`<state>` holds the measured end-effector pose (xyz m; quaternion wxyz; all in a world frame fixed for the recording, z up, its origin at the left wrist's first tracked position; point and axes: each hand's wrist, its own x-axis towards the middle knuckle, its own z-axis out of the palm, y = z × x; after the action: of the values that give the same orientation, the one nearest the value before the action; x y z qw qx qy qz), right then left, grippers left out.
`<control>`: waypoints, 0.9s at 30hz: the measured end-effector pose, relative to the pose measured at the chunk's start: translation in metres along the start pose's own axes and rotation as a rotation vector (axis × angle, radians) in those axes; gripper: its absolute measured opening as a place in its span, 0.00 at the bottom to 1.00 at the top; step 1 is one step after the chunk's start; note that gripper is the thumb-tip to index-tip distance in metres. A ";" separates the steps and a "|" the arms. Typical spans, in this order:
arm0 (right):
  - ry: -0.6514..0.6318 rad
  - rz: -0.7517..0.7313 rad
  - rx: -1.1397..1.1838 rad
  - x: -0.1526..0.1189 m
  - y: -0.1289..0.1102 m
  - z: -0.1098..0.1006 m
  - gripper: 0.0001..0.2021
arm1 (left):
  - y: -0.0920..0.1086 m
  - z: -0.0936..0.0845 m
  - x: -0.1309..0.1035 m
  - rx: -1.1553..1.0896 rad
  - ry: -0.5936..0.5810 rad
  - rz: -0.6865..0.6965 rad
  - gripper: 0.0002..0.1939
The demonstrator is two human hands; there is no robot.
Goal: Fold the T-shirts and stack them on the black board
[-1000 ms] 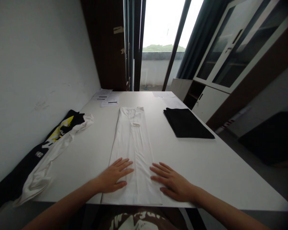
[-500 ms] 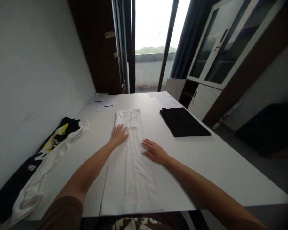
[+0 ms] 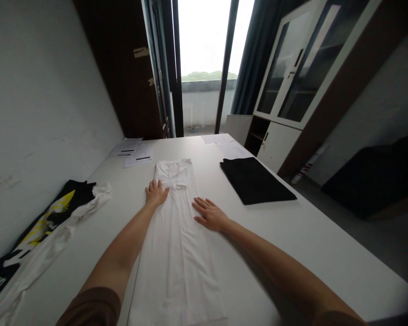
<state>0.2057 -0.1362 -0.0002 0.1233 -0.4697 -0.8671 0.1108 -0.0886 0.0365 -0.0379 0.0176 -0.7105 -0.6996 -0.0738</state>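
Note:
A long white garment (image 3: 180, 253), folded into a narrow strip, lies lengthwise on the white table (image 3: 326, 253). Faint creases run down its middle, and a small folded piece shows near its far end. My left hand (image 3: 157, 194) rests on its left edge near the far end, fingers spread. At the right edge my right hand (image 3: 209, 213) lies flat with fingers stretched out, its fingertips on or beside the cloth. Neither hand grips anything.
A folded black cloth (image 3: 258, 180) lies on the table at the right. Along the left wall are a black and yellow garment (image 3: 51, 217) and a crumpled white cloth (image 3: 57, 240). Papers (image 3: 136, 151) lie at the back left. A white cabinet (image 3: 279, 145) stands beyond the table.
The view has shifted slightly, so the table and garments appear farther left and a little lower. My left hand has moved slightly to the garment's left edge; my right hand is still beside its right edge.

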 end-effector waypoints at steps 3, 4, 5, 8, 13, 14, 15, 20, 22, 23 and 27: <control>-0.014 0.013 -0.008 0.006 0.006 0.001 0.35 | 0.003 0.002 0.011 0.042 0.045 0.047 0.40; -0.019 0.016 -0.009 0.006 0.008 0.002 0.35 | 0.003 0.003 0.016 0.053 0.052 0.081 0.39; -0.023 0.018 -0.010 0.006 0.008 0.002 0.35 | 0.003 0.004 0.021 0.058 0.046 0.118 0.39; -0.032 0.021 -0.018 0.005 0.007 0.003 0.35 | -0.001 0.005 0.044 0.046 -0.015 0.182 0.39; -0.053 0.028 -0.025 0.004 0.004 -0.002 0.34 | -0.011 0.010 0.092 0.006 -0.082 0.168 0.39; -0.056 0.030 -0.023 0.005 0.004 -0.004 0.34 | -0.011 0.012 0.101 -0.003 -0.098 0.164 0.40; -0.058 0.033 -0.021 0.005 0.003 -0.005 0.34 | -0.010 0.014 0.111 -0.009 -0.111 0.160 0.40; -0.070 0.049 -0.004 0.006 0.003 -0.009 0.35 | 0.005 0.028 0.148 -0.002 -0.107 0.089 0.39; -0.081 0.056 -0.007 0.006 0.003 -0.009 0.35 | 0.009 0.033 0.160 -0.002 -0.093 0.110 0.38; -0.087 0.061 -0.011 0.006 0.003 -0.009 0.35 | 0.009 0.035 0.166 -0.004 -0.091 0.143 0.37; -0.096 0.075 -0.037 0.008 0.004 -0.008 0.35 | 0.000 0.043 0.190 -0.044 -0.103 0.267 0.36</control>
<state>0.2068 -0.1267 0.0073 0.0685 -0.4980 -0.8558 0.1220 -0.0830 0.2302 -0.0554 -0.0242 -0.8004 -0.5969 -0.0496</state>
